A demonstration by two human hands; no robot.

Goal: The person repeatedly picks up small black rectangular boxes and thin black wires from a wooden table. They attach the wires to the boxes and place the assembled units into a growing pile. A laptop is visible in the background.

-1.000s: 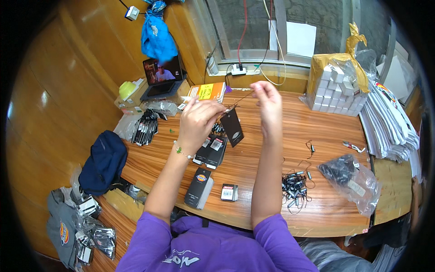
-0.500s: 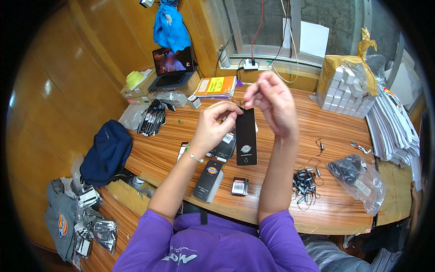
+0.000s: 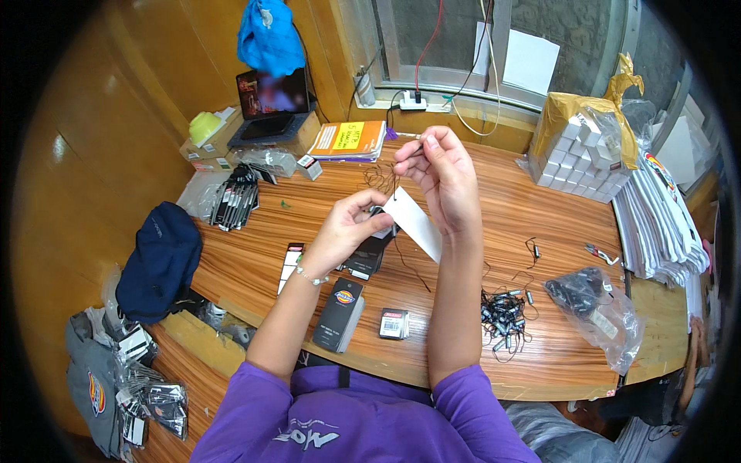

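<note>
White tag (image 3: 414, 222) hangs between both hands above scattered black cords (image 3: 503, 318).

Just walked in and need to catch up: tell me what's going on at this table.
A person in a purple shirt holds a white tag up over the wooden table. The left hand grips the tag's lower end; the right hand pinches a thin black string at its top. More black tags and strings lie below.

We see a blue cloth (image 3: 267, 35) at the top, a laptop (image 3: 272, 104) below it, and white boxes (image 3: 584, 154) at upper right.
</note>
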